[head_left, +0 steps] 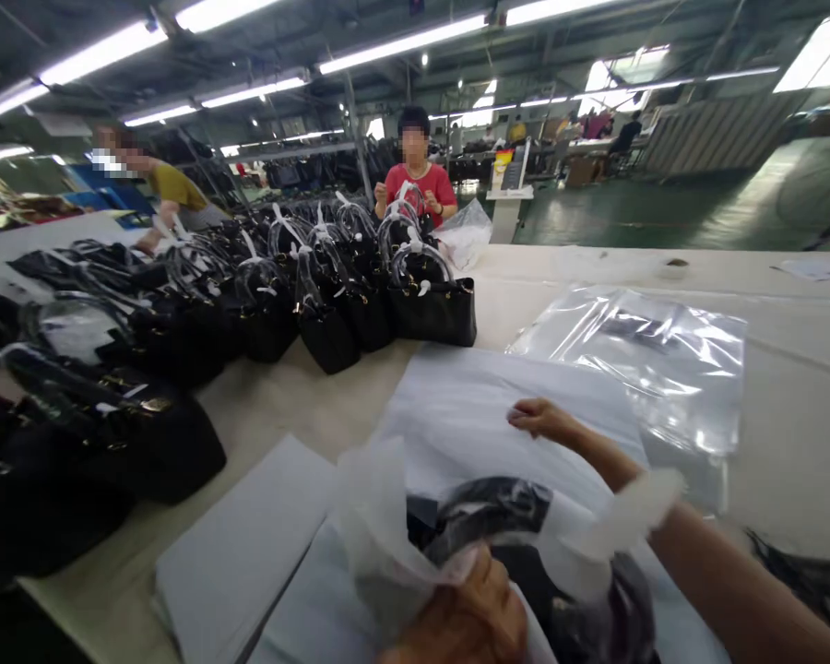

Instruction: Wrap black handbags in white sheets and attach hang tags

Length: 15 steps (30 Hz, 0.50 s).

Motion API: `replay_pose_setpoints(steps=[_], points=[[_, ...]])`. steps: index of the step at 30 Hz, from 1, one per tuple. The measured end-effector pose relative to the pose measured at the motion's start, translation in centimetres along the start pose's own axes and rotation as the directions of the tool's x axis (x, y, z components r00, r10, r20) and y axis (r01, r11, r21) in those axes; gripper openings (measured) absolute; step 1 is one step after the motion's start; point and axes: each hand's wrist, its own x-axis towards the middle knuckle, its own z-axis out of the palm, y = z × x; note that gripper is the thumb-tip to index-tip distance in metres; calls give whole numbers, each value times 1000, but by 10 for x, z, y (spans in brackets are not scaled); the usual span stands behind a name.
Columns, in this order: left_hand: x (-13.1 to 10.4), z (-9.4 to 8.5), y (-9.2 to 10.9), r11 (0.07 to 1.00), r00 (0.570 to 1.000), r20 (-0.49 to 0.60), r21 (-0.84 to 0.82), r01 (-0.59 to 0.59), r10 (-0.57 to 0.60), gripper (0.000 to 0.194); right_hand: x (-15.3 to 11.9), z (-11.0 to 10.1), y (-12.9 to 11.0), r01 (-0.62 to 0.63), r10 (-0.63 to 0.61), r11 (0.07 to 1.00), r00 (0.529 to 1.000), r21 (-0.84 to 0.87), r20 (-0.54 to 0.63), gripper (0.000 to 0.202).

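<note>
At the bottom centre my left hand (467,609) is closed on thin white wrapping paper (380,526), beside a black handbag (526,572) with plastic-wrapped handles. My right hand (543,418) is held past the bag, over a pale sheet (470,397), its fingers curled together; whether they pinch anything is too small to tell. A blurred white tag (636,516) stands up in front of my right forearm. Part of the bag is hidden by my left hand and the paper.
Many black handbags (432,309) crowd the left of the table (795,406). A white paper stack (249,553) lies left of my hands, clear plastic bags (692,360) to the right. A person in red (421,180) stands across; another in yellow (176,189) leans at left.
</note>
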Motion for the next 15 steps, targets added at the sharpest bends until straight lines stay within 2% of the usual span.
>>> replay_pose_setpoints(steps=[4, 6, 8, 10, 12, 15], points=[[-2, -10, 9, 973, 998, -57, 228, 41, -28, 25, -77, 22, -51, 108, -116, 979, 992, 171, 42, 42], [-6, -16, 15, 965, 994, -83, 248, 88, -69, 20, -112, 35, -71, 131, -151, 968, 985, 214, 79, 45], [-9, -16, 16, 978, 991, -96, 182, 106, -90, 20, -139, 47, -85, 121, -163, 964, 973, 239, 165, 40], [-11, -11, 14, 988, 984, -134, 88, 126, -114, 25, -157, 55, -94, 69, -144, 965, 946, 254, 290, 32], [-14, -1, 11, 986, 962, -227, 31, 162, -151, 33, -167, 61, -99, 11, -107, 969, 918, 247, 382, 27], [-25, 16, 8, 989, 901, -422, 56, 141, -104, 39, -172, 66, -101, -49, -65, 964, 911, 263, 408, 29]])
